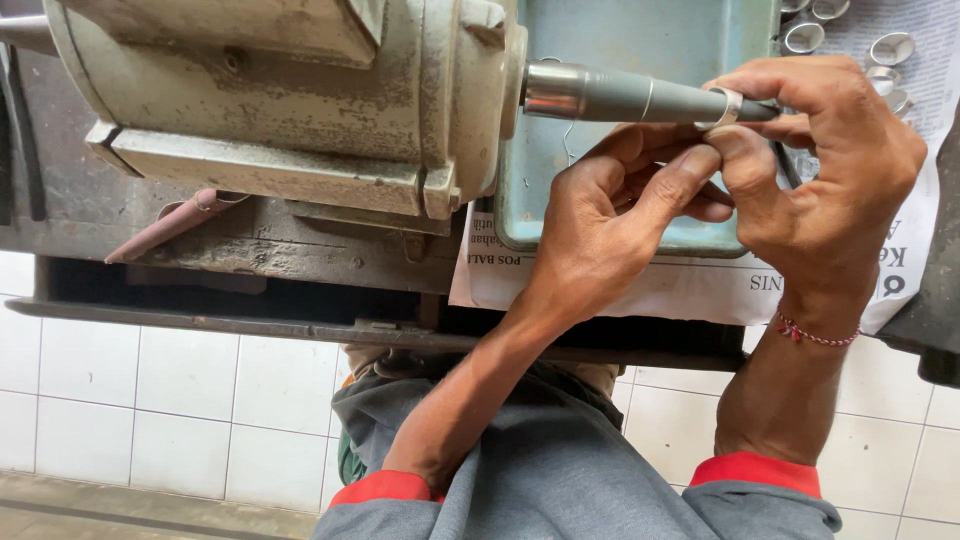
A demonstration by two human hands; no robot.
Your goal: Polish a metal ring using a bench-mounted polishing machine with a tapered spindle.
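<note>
Your two hands meet at the thin end of a long grey rod [640,98] that sticks out sideways from a big, dirty grey motor [290,100]. A shiny silver ring [724,107] sits around the rod, close to its narrow tip.

Your right hand [830,190] comes over the top of the rod. Its fingers curl down around the ring, and its grip is tight on the ring. A red string bracelet [815,335] goes around that wrist.

Your left hand [610,235] comes up from below. Its thumb and first finger press up against the underside of the ring, right beside your right thumb. So both hands pinch the same ring, and the ring stays on the rod.

Behind your hands lies a blue-green metal tray [640,40]. It rests on a sheet of newspaper [600,280] spread over the table [230,250]. More silver rings [845,35] lie in a small bunch on the paper, up past your right hand and apart from it. A brownish pointed cone [165,228] lies on the table under the motor, well away from your hands.

Your sleeves are grey with red cuffs [755,470]. White floor tiles [150,390] show below the table.
</note>
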